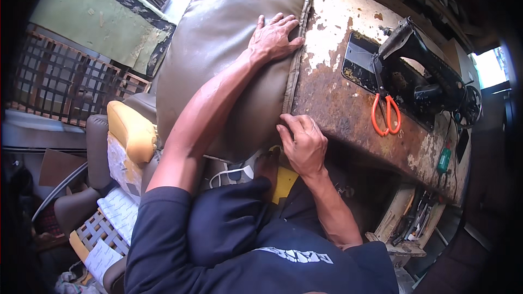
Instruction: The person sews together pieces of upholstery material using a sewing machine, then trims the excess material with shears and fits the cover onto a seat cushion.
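Note:
A large brown leather-like cushion lies across the left end of the worn table, with a raised seam running down its right edge. My left hand rests on the cushion's upper right, fingers spread and thumb reaching over the seam. At the seam's near end, my right hand is closed, with thumb and forefinger pinching the cushion's edge. Whether a small part sits between those fingertips is hidden. Orange-handled scissors lie to the right of both hands, their blades against the sewing machine.
The table has peeling paint. A green-handled tool lies near its right end. Yellow foam and brown padded parts stand at the left, below a black strap lattice. A wooden rack with tools hangs under the table.

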Available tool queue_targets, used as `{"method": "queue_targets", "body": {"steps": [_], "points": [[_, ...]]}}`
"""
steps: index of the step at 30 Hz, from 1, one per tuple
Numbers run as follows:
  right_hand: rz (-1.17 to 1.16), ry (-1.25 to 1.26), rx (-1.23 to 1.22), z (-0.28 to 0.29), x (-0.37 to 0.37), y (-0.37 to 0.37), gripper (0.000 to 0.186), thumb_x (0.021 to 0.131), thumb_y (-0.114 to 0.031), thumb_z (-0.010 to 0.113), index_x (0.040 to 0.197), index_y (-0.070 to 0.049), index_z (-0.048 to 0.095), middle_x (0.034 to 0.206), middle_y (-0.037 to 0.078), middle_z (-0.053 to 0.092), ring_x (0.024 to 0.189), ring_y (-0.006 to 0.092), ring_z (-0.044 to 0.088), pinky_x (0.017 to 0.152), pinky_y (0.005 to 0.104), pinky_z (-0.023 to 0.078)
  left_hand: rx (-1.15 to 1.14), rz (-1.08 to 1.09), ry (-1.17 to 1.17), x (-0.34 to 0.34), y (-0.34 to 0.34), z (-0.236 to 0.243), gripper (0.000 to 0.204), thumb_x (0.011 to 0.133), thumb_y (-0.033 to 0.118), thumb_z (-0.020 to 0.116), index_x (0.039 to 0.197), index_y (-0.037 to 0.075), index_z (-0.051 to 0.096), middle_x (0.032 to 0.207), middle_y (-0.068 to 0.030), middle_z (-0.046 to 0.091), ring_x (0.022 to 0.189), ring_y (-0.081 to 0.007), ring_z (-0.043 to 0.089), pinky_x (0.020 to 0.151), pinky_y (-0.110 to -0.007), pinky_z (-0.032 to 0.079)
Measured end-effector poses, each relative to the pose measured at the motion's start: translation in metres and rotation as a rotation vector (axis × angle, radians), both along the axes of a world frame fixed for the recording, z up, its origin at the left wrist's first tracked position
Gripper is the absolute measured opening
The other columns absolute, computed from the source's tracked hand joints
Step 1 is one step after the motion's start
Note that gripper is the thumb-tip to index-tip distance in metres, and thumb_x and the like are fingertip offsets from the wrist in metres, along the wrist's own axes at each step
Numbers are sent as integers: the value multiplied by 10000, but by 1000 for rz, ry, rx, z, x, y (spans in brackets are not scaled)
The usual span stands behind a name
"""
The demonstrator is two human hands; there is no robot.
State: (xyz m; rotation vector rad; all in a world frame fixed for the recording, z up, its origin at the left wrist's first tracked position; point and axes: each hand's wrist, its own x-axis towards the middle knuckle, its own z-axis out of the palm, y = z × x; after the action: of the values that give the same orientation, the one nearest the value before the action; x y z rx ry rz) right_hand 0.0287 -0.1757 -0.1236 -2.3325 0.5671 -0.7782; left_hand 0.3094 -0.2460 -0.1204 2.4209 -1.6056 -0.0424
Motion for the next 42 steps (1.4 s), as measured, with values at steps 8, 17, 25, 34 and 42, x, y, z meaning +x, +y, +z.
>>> {"method": "queue_targets", "body": {"steps": [8,17,25,34,42], "points": [[-41,-109,-132,-14,7,2,157,908,-87,781,1059,-50,758,906,121,732,800,316,739,702,404,593,12,10,5,1,3,1,766,1010,671,499,1603,190,448,1708,-18,376,1609,-249,260,1310,-613,131],[-122,44,-109,-3,3,2,78,865,-72,724,832,-59,655,800,113,690,653,310,702,573,427,573,-39,-11,9,3,2,-2,758,1008,665,507,1589,179,471,1695,-29,398,1602,-246,281,1308,-619,123],[-112,1,-111,-6,-11,20,98,889,-123,793,954,-86,730,832,80,708,676,286,713,602,383,564,-15,0,21,2,3,-2,778,999,691,498,1596,195,457,1701,-30,387,1603,-241,275,1311,-615,128],[-134,53,-245,-25,7,22,75,831,-83,774,842,-91,700,766,80,694,621,290,689,561,386,541,-16,5,7,2,0,-4,793,990,710,505,1598,202,454,1696,-18,394,1603,-242,273,1307,-624,136],[-1,326,269,-33,-37,14,176,859,-212,758,913,-45,758,777,114,739,700,310,744,687,411,587,-36,-6,13,5,4,0,767,998,685,512,1582,188,478,1689,-12,409,1599,-241,287,1304,-627,137]]}}
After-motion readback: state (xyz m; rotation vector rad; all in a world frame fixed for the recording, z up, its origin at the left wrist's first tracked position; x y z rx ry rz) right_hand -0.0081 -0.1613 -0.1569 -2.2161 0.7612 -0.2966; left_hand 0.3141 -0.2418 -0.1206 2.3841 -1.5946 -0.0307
